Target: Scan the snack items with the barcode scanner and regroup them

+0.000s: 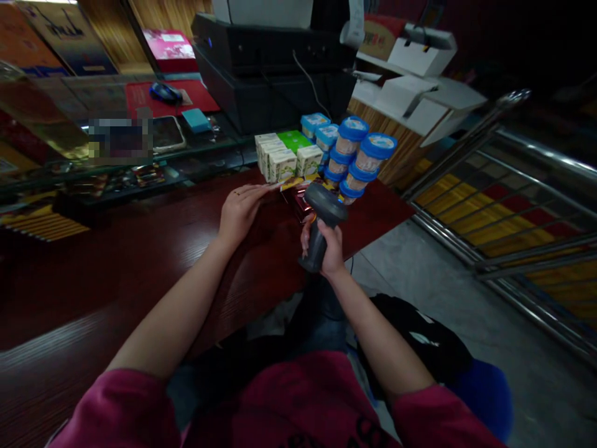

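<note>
My right hand is wrapped round the grip of a dark grey handheld barcode scanner. The scanner's head is over the edge of some shiny dark red and yellow packets on the table. My left hand reaches flat with fingers stretched out, and its fingertips are at the left edge of these packets. Behind them stand several small white-and-green boxes with a bright green pack. To their right, blue-lidded tubs are stacked.
The dark red wooden table ends at the right above a tiled floor. Black machines stand at the back. A glass shelf holds a blue mouse and a phone-like device. A metal rail runs along the right.
</note>
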